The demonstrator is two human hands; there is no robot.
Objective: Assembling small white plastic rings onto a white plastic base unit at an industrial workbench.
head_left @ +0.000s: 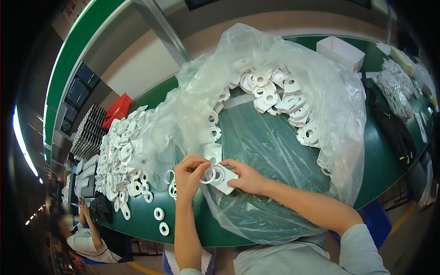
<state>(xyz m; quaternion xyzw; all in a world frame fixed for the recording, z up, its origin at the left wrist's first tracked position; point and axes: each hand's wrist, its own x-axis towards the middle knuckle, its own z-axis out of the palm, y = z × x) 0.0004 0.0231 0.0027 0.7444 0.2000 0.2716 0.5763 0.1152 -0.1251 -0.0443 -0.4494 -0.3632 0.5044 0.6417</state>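
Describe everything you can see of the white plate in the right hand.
The white plate looks like smooth, slightly glossy plastic: flat, with a circular feature toward its left end and a plain section beside it. It is held tilted above the clear plastic sheet, gripped at its right side by the right hand. A pale ring in the left hand overlaps its round end in view; whether they touch isn't clear. Its underside is hidden.

Green table point(379, 170), bearing a crumpled translucent plastic sheet point(341, 110) across its middle. Also on the surface: left, a heap of white parts point(121, 156); near edge, two white rings point(159, 209), just apart; far edge, an open white box point(338, 54); right, a whitish bundle point(395, 89).
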